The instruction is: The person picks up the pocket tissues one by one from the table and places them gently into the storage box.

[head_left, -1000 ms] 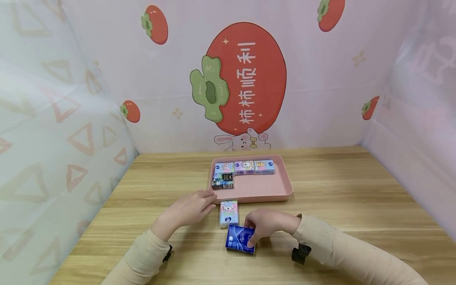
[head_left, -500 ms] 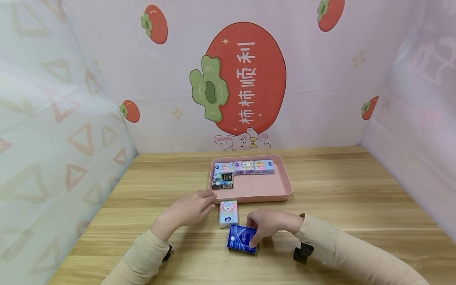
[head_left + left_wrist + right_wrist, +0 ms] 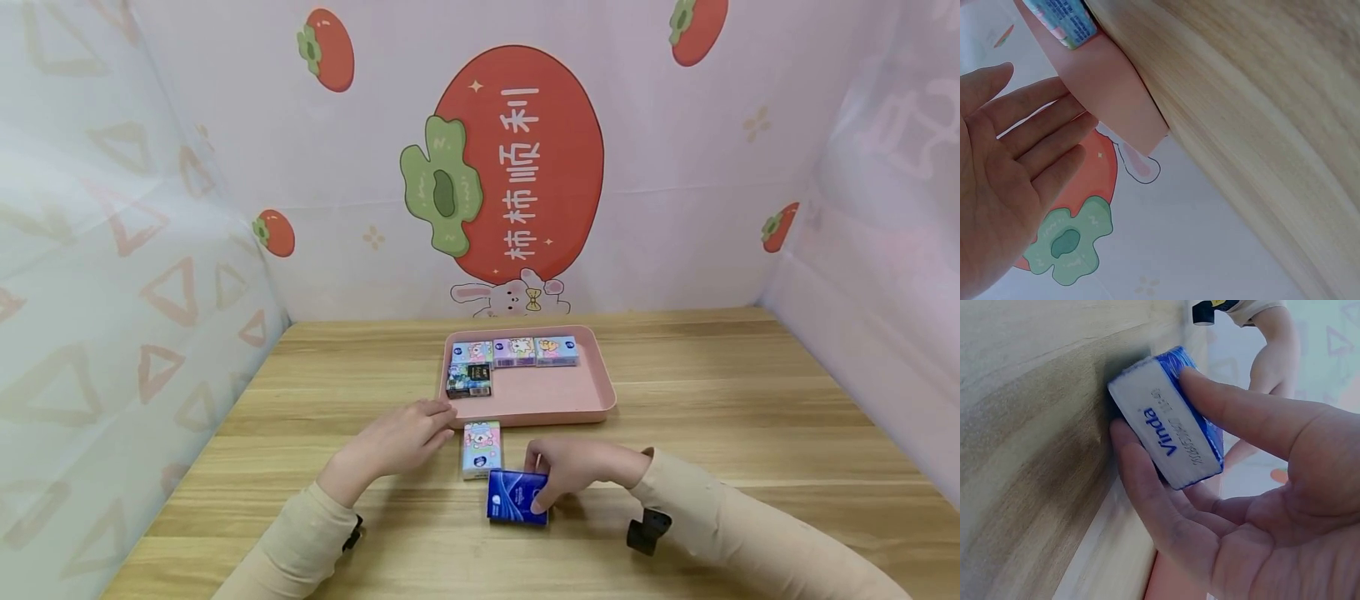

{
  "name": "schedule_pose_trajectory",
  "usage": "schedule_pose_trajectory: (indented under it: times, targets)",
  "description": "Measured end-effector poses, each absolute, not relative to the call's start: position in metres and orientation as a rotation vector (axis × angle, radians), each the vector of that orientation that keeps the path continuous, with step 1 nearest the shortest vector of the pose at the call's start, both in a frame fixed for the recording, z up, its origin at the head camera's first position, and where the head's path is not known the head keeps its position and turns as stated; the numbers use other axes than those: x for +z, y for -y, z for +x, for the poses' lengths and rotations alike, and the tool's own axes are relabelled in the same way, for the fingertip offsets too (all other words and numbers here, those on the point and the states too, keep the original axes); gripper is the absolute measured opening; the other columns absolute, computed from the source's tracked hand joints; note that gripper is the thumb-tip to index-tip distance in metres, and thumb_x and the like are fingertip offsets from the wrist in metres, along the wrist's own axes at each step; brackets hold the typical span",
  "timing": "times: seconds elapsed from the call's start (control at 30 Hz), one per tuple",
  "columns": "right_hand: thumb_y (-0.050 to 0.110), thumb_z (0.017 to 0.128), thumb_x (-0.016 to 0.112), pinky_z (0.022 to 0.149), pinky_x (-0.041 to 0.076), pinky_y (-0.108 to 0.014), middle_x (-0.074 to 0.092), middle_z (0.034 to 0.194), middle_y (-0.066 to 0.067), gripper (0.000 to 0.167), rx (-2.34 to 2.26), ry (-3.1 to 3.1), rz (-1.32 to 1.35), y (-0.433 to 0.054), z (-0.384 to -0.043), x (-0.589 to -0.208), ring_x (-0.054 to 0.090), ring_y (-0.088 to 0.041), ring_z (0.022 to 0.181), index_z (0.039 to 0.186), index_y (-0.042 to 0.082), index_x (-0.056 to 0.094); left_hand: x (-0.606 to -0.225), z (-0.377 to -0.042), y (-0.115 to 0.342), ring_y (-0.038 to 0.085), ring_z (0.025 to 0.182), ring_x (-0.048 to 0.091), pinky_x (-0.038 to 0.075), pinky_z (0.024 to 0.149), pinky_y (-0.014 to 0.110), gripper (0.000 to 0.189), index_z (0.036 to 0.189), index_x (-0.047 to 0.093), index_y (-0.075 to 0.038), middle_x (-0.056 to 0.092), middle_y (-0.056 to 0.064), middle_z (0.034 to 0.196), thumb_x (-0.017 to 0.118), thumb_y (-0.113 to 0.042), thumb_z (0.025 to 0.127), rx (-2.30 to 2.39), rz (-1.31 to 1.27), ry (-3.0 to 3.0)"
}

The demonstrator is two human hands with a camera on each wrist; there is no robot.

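Note:
My right hand (image 3: pixel 573 465) pinches a dark blue tissue pack (image 3: pixel 513 497) between thumb and fingers, just in front of the tray. In the right wrist view its white end (image 3: pixel 1169 434) reads "Vinda". My left hand (image 3: pixel 397 437) touches the near left corner of the pink tray (image 3: pixel 555 408), its fingers (image 3: pixel 1047 134) fairly straight in the left wrist view. Between the hands, a light blue and pink tissue pack (image 3: pixel 482 450) lies upright to the tray's front edge, close to the blue pack's upper left corner.
Inside the tray, a row of printed tissue packs (image 3: pixel 514 352) lines the back wall. A black and blue pack (image 3: pixel 468 381) sits before the leftmost one. Wooden table (image 3: pixel 720 400) surrounds the tray, and a printed cloth backdrop (image 3: pixel 652 167) rises behind it.
My right hand has moved slightly right and away from me with the blue tissue pack, which has turned a little straighter. My left hand stays at the tray corner.

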State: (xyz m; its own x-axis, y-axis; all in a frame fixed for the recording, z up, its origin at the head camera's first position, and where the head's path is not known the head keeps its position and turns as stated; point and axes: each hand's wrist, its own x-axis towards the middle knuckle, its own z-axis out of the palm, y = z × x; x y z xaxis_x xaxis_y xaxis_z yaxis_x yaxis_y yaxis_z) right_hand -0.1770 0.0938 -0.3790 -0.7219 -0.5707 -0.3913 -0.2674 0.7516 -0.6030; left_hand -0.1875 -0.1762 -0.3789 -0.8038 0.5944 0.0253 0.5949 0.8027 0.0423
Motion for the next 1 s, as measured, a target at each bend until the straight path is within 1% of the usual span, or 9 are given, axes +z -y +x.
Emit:
schedule_pose_trajectory:
  times: [0.1,0.3,0.57,0.83,1.0]
  targets:
    - [0.021,0.070,0.084,0.073,0.049,-0.032,0.060,0.091,0.001,0.036,-0.735,-2.371,-0.626,-0.097,-0.179,-0.379,0.055,-0.015,0.082,0.094,0.015,0.058,-0.379,-0.188,0.177,0.031,0.125,0.052,0.044,0.105,0.046,0.039,0.128,0.059,-0.005,0.056,0.013,0.135,0.050,-0.029,0.098,-0.075,-0.986,2.968]
    - [0.022,0.071,0.084,0.068,0.047,-0.031,0.060,0.090,0.000,0.035,-0.805,-2.358,-0.602,-0.104,-0.183,-0.376,0.054,-0.017,0.081,0.095,0.014,0.060,-0.380,-0.188,0.177,0.032,0.125,0.052,0.044,0.105,0.046,0.038,0.127,0.059,-0.004,0.056,0.014,0.134,0.050,-0.028,0.099,-0.074,-0.998,2.958]
    - [0.023,0.069,0.084,0.057,0.045,-0.026,0.060,0.078,-0.001,0.037,-0.877,-2.384,-0.601,-0.111,-0.188,-0.372,0.055,-0.014,0.072,0.096,0.011,0.061,-0.381,-0.189,0.177,0.032,0.125,0.052,0.044,0.105,0.046,0.038,0.127,0.059,-0.004,0.056,0.015,0.134,0.050,-0.028,0.098,-0.079,-1.000,2.954]
    - [0.023,0.070,0.084,0.059,0.049,-0.025,0.061,0.079,-0.003,0.040,-0.914,-2.373,-0.530,-0.115,-0.195,-0.368,0.056,-0.014,0.072,0.099,0.008,0.061,-0.380,-0.189,0.177,0.031,0.126,0.052,0.044,0.105,0.045,0.038,0.127,0.059,-0.005,0.056,0.013,0.134,0.050,-0.029,0.098,-0.068,-0.989,2.963]
    - [0.023,0.070,0.084,0.059,0.049,-0.025,0.059,0.079,-0.002,0.041,-0.910,-2.390,-0.529,-0.116,-0.198,-0.360,0.055,-0.014,0.072,0.100,0.006,0.061,-0.380,-0.189,0.177,0.032,0.125,0.052,0.044,0.105,0.046,0.039,0.127,0.059,-0.004,0.055,0.015,0.134,0.050,-0.028,0.099,-0.080,-0.992,2.964]
